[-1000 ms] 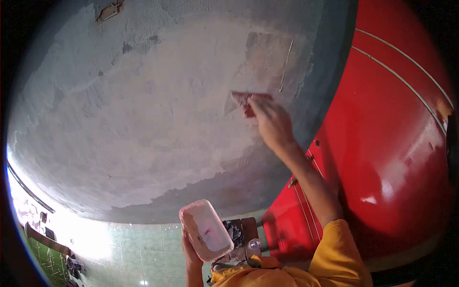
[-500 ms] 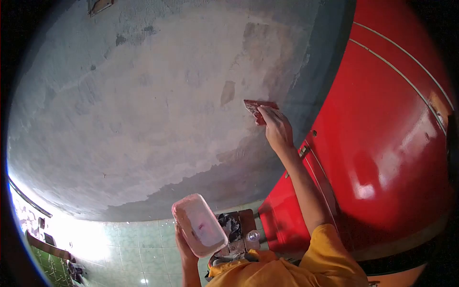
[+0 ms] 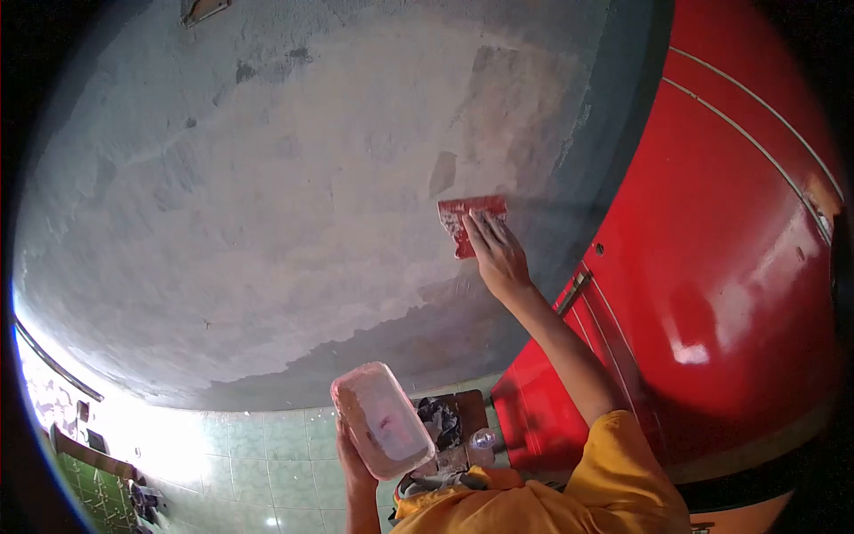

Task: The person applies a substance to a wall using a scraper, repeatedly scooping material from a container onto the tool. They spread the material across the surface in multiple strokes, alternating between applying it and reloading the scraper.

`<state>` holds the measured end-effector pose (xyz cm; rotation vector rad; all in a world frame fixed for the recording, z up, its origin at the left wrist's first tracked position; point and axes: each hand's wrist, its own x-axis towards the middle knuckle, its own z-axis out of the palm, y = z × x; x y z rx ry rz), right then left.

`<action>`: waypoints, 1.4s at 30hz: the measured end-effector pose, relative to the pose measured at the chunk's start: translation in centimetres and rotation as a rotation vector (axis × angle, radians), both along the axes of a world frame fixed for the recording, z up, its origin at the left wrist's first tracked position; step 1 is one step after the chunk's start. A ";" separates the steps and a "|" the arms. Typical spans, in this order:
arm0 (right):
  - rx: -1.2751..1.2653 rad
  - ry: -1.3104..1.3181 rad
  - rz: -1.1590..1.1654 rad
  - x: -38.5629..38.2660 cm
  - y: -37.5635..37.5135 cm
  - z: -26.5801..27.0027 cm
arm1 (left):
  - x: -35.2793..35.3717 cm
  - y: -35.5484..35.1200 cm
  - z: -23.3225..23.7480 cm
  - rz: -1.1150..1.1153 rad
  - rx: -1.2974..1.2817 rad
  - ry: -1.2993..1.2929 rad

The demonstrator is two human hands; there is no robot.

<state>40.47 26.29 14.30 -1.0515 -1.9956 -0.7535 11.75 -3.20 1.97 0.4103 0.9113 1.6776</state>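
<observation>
My right hand grips a red putty spreader, its fingers laid over the flat blade. White smears cover the spreader, which lies against the grey wall. Around it the wall carries pale filler and some darker patches. Low in front of my body, my left hand holds a rectangular plastic tub from its left side. Whitish paste coats the inside of the tub, with a small pink mark in the middle. The fingers beneath the tub are mostly hidden.
A glossy red cabinet with a latch stands close on the right. Below are green floor tiles. A black plastic bag and a clear cup are near my body. Bright light enters at lower left.
The spreader has moved a little left and down on the wall, and its blade now lies flatter. My left hand still holds the tub. The whole view has shifted slightly.
</observation>
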 end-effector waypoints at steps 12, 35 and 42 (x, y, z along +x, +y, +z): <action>0.179 0.047 -0.004 -0.1 1.8 10.1 | -0.9 -0.5 1.5 0.001 0.010 0.134; 0.011 0.134 -0.013 0.1 -1.0 11.2 | -4.0 -1.1 -1.2 -0.061 -0.010 -0.029; 0.022 0.035 0.009 -0.5 2.2 -4.9 | -3.4 -1.1 -0.8 -0.055 0.018 -0.023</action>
